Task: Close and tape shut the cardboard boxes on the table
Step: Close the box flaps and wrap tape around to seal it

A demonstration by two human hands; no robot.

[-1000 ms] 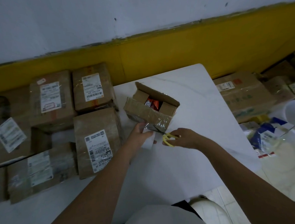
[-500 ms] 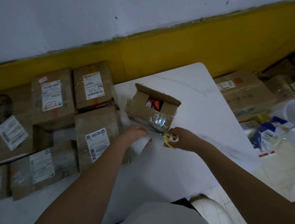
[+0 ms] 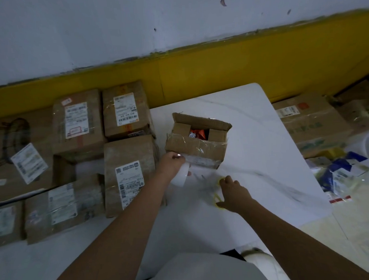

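Right hand [image 3: 232,192] has dropped back from the open box [image 3: 198,145] to the middle of the table [image 3: 263,119]. It lies over the yellow scissors [image 3: 218,199], and blur hides whether it grips them. Left hand [image 3: 172,163] grips the tape roll [image 3: 182,177] at the box's near-left corner. Box sits by the left edge, flaps up, orange packets [image 3: 197,134] inside. Sealed labelled boxes [image 3: 129,174] crowd just left.
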